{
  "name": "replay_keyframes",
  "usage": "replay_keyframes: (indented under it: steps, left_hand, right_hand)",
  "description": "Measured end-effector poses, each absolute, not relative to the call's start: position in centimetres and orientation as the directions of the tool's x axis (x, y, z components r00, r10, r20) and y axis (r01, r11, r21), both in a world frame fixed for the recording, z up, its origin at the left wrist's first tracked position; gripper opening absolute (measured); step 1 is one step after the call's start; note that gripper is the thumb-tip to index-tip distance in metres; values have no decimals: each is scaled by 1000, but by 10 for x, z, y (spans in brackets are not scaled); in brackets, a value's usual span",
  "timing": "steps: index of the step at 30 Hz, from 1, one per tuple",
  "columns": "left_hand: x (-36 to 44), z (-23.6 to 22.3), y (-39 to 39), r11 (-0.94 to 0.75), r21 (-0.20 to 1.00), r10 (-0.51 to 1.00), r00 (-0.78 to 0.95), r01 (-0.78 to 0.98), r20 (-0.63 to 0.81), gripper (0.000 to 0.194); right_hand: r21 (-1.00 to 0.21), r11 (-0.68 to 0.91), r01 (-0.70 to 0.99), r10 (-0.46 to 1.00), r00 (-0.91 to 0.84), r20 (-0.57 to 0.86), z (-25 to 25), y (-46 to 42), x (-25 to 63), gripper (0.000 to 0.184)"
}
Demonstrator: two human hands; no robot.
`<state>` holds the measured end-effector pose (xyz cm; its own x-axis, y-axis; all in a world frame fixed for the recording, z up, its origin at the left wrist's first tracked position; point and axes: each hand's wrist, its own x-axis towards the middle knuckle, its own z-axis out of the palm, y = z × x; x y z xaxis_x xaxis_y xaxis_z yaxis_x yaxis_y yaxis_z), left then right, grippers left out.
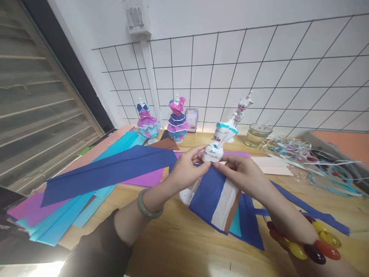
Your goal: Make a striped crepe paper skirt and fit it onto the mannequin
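A miniature dress form (220, 138) in white patterned wrap with a turquoise band leans tilted in front of me. Against its lower end, my left hand (190, 165) pinches the top edge of a striped crepe paper piece (206, 190) in blue, white and brown. The thumb and fingers of my right hand (242, 173) close on that same edge from the other side, so both thumbs nearly meet. Beneath the striped piece, more dark blue paper (250, 223) and a bit of turquoise show. Part of a white round base (186, 196) peeks out at its left.
Folded crepe paper sheets (112, 169) spread across the left. Behind stand two dressed mini mannequins (148, 121) and another patterned form (244, 104). A glass of liquid (258, 134) stands near tangled ribbons (305, 154) at right. Blue paper strips (311, 209) lie beside my right forearm.
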<state>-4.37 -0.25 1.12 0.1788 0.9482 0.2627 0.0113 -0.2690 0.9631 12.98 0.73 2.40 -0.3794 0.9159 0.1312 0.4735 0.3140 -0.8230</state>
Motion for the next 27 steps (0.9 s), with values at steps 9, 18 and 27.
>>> replay_keyframes:
  steps: [9, 18, 27]
  left_hand:
    - [-46, 10, -1, -338, 935, 939, 100, 109, 328, 51]
    - [-46, 7, 1, -350, 935, 931, 137, 63, 339, 54]
    - [-45, 6, 1, -382, 923, 916, 148, 35, 373, 55]
  right_hand:
    - [-807, 347, 477, 904, -400, 153, 29, 5, 130, 30]
    - [-727, 448, 521, 884, -383, 270, 30, -2, 127, 30]
    - [-689, 540, 483, 835, -409, 368, 27, -1, 127, 25]
